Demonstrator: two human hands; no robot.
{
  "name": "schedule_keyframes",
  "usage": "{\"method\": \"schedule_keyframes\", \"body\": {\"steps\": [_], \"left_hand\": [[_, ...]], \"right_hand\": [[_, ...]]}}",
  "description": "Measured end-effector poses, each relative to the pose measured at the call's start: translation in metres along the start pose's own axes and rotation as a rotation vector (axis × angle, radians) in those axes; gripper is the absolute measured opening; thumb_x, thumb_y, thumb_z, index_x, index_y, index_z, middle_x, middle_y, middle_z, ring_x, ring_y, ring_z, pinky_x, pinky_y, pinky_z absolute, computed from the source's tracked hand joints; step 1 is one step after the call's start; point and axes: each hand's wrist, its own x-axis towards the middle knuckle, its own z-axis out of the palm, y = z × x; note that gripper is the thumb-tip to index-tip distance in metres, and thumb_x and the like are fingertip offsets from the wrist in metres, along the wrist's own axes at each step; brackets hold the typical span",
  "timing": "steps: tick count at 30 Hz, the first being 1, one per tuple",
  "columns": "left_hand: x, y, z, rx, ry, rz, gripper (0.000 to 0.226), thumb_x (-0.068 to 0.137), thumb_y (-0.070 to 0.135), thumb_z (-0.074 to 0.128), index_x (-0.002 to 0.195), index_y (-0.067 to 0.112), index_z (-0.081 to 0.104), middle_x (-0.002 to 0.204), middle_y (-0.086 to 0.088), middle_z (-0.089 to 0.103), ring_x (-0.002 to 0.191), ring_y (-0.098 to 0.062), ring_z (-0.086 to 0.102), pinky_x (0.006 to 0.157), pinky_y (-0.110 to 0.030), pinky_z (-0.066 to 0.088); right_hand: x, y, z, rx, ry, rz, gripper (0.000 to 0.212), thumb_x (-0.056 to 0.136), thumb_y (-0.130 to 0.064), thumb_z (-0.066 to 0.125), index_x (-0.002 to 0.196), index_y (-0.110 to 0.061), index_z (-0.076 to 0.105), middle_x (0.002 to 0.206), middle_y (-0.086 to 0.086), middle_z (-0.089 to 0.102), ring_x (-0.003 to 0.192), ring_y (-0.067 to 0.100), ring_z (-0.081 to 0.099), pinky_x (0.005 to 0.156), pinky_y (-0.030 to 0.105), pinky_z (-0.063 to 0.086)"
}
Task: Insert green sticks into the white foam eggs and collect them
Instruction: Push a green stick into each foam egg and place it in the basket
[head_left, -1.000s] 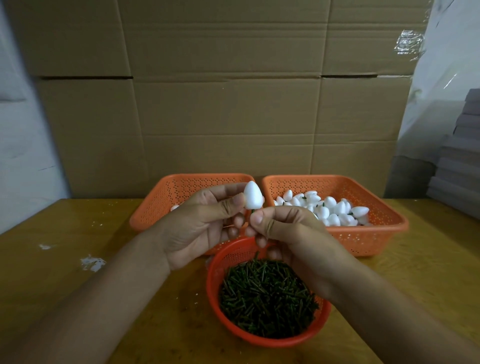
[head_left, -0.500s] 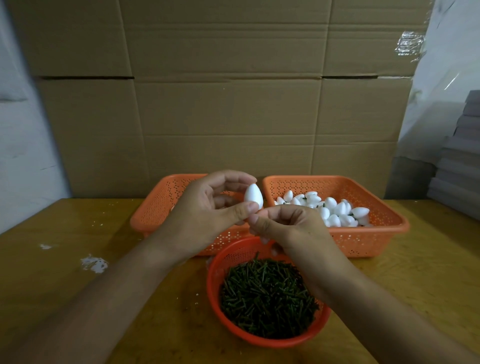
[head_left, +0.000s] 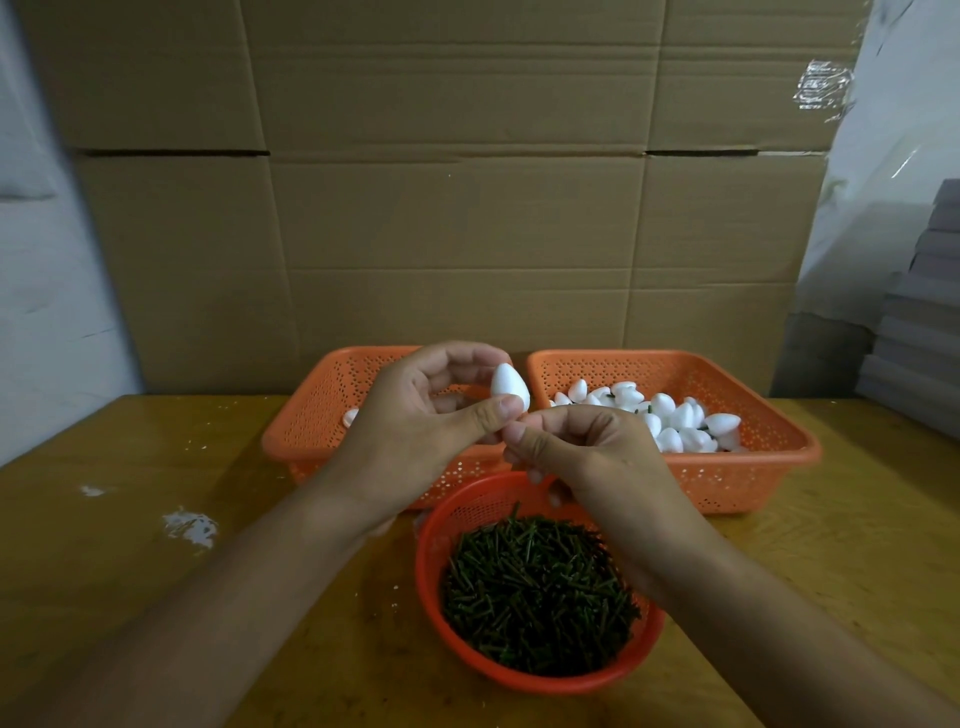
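A white foam egg (head_left: 509, 387) stands pointed end up, held between the thumb and fingers of my left hand (head_left: 415, 431). My right hand (head_left: 587, 452) pinches thumb and forefinger together right at the egg's lower end, against my left thumb; the green stick between them is hidden. Below my hands, a round red basket (head_left: 431, 551) holds a heap of green sticks (head_left: 540, 587). The orange basket on the right (head_left: 753, 467) holds several white eggs (head_left: 670, 415), some showing green stems. The orange basket on the left (head_left: 317, 415) shows one egg (head_left: 351, 415).
All three baskets stand on a yellow wooden table (head_left: 156, 597) with white specks at the left (head_left: 189, 527). A wall of cardboard (head_left: 467, 208) rises just behind the baskets. Grey stacked sheets (head_left: 930, 312) sit at the far right.
My left fingers have spread from a tight grip into a looser hold over the egg. Both hands rose slightly, and my right fingertips closed in under the egg's base.
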Motion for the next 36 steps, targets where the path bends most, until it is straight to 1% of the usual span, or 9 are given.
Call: {"method": "schedule_keyframes", "body": {"steps": [5, 12, 15, 19, 24, 26, 31, 33, 36], "left_hand": [[-0.001, -0.002, 0.001, -0.01, 0.006, -0.012, 0.026, 0.073, 0.022, 0.081, 0.095, 0.034, 0.076, 0.104, -0.001, 0.075, 0.083, -0.02, 0.076, 0.071, -0.027, 0.059], [-0.001, -0.002, 0.002, 0.013, 0.017, -0.035, 0.027, 0.074, 0.026, 0.079, 0.101, 0.031, 0.073, 0.106, -0.003, 0.074, 0.083, -0.02, 0.075, 0.07, -0.027, 0.059], [0.003, 0.0, -0.002, -0.014, 0.096, -0.105, 0.032, 0.08, 0.034, 0.072, 0.111, 0.025, 0.068, 0.106, -0.005, 0.074, 0.082, -0.021, 0.073, 0.068, -0.03, 0.061], [0.01, 0.002, -0.011, -0.212, 0.244, -0.224, 0.015, 0.101, 0.018, 0.055, 0.11, 0.018, 0.066, 0.097, -0.003, 0.069, 0.071, -0.015, 0.069, 0.059, -0.027, 0.057], [0.013, 0.0, -0.015, -0.313, 0.298, -0.282, 0.018, 0.099, 0.012, 0.048, 0.108, 0.015, 0.064, 0.098, -0.006, 0.065, 0.06, -0.011, 0.066, 0.049, -0.025, 0.052], [0.013, -0.001, -0.016, -0.295, 0.312, -0.276, 0.02, 0.098, 0.01, 0.047, 0.109, 0.015, 0.063, 0.1, -0.007, 0.064, 0.06, -0.01, 0.066, 0.048, -0.025, 0.052], [0.016, -0.001, -0.022, -0.266, 0.353, -0.273, 0.023, 0.096, 0.004, 0.046, 0.107, 0.016, 0.064, 0.098, -0.005, 0.065, 0.061, -0.01, 0.067, 0.05, -0.024, 0.052], [0.017, -0.001, -0.025, -0.252, 0.367, -0.276, 0.025, 0.095, 0.003, 0.047, 0.106, 0.017, 0.064, 0.096, -0.003, 0.067, 0.061, -0.009, 0.067, 0.05, -0.023, 0.052], [0.018, -0.003, -0.028, -0.245, 0.374, -0.287, 0.026, 0.095, 0.002, 0.046, 0.105, 0.017, 0.065, 0.096, -0.004, 0.067, 0.061, -0.009, 0.068, 0.05, -0.023, 0.052]], "right_hand": [[0.001, 0.0, 0.0, 0.01, -0.003, 0.009, 0.017, 0.089, -0.02, 0.072, 0.073, -0.014, 0.073, 0.061, -0.006, 0.066, 0.052, 0.002, 0.053, 0.047, 0.016, 0.041], [0.002, 0.004, -0.004, -0.002, -0.007, 0.022, 0.018, 0.088, -0.025, 0.072, 0.075, -0.014, 0.076, 0.067, -0.003, 0.068, 0.058, 0.004, 0.055, 0.049, 0.017, 0.044], [0.008, 0.004, -0.009, 0.019, 0.017, 0.065, 0.022, 0.09, -0.027, 0.069, 0.071, -0.016, 0.077, 0.063, -0.004, 0.065, 0.058, 0.005, 0.056, 0.049, 0.017, 0.042], [0.014, 0.004, -0.017, 0.128, 0.014, 0.135, 0.027, 0.093, -0.024, 0.065, 0.07, -0.02, 0.078, 0.071, -0.004, 0.069, 0.056, 0.002, 0.055, 0.048, 0.016, 0.04], [0.02, 0.007, -0.025, 0.145, 0.037, 0.173, 0.022, 0.095, -0.022, 0.064, 0.077, -0.016, 0.075, 0.075, -0.002, 0.071, 0.059, 0.004, 0.056, 0.047, 0.016, 0.042], [0.023, 0.008, -0.033, 0.041, 0.117, 0.171, 0.02, 0.093, -0.02, 0.066, 0.077, -0.013, 0.074, 0.075, 0.006, 0.071, 0.06, 0.011, 0.055, 0.047, 0.018, 0.042], [0.033, 0.01, -0.071, -0.55, 0.402, 0.025, 0.023, 0.089, -0.022, 0.069, 0.068, -0.014, 0.074, 0.07, 0.012, 0.073, 0.058, 0.022, 0.061, 0.056, 0.034, 0.046], [0.036, 0.012, -0.086, -0.642, 0.455, 0.034, 0.023, 0.087, -0.021, 0.068, 0.066, -0.012, 0.074, 0.069, 0.017, 0.072, 0.063, 0.032, 0.064, 0.058, 0.043, 0.051], [0.04, 0.019, -0.098, -0.675, 0.517, 0.055, 0.024, 0.085, -0.02, 0.065, 0.069, -0.006, 0.074, 0.072, 0.022, 0.071, 0.069, 0.038, 0.067, 0.065, 0.049, 0.056]]}}
